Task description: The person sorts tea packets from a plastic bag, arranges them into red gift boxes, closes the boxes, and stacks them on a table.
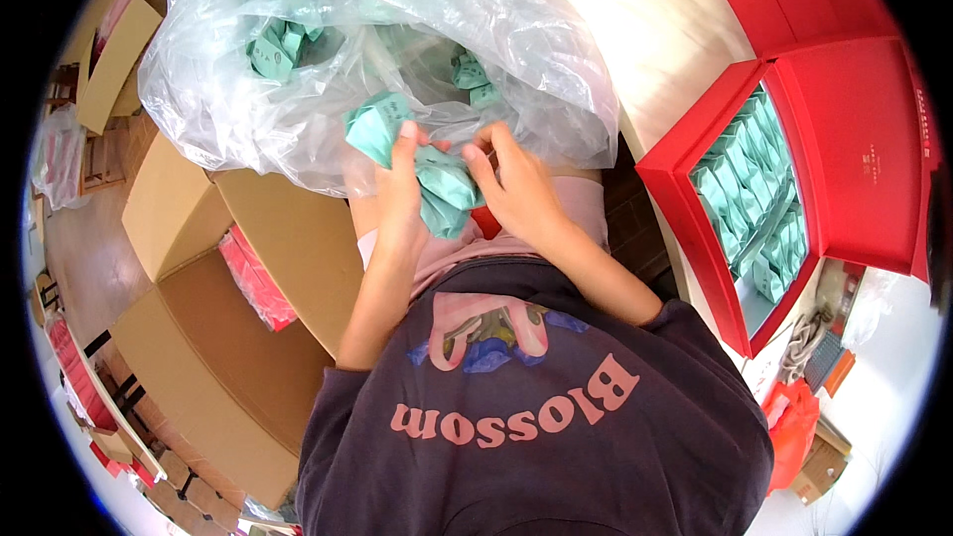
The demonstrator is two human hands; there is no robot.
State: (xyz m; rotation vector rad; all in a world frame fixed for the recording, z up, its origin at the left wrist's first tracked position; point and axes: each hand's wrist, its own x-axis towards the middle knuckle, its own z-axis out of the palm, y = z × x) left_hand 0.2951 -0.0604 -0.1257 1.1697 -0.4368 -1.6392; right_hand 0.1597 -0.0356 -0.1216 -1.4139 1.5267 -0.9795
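Observation:
Several small mint-green wrapped packets [444,182] are gathered above my lap, at the near edge of a large clear plastic bag [298,134]. My left hand [400,184] is closed around them, thumb on top, with one packet [373,129] sticking out on the far side. Beside it on the right, my right hand [511,179] has its fingers curled in and the thumb against the packets' edge. Whatever its fingertips pinch is hidden. More green packets [278,48] lie inside the bag.
On the table at right stands an opened red gift box [685,223], filled with rows of green packets [745,169]. To my left is an open cardboard carton [199,377] with a pink-red packet [256,278] inside. An orange-red bag [791,427] hangs at the lower right.

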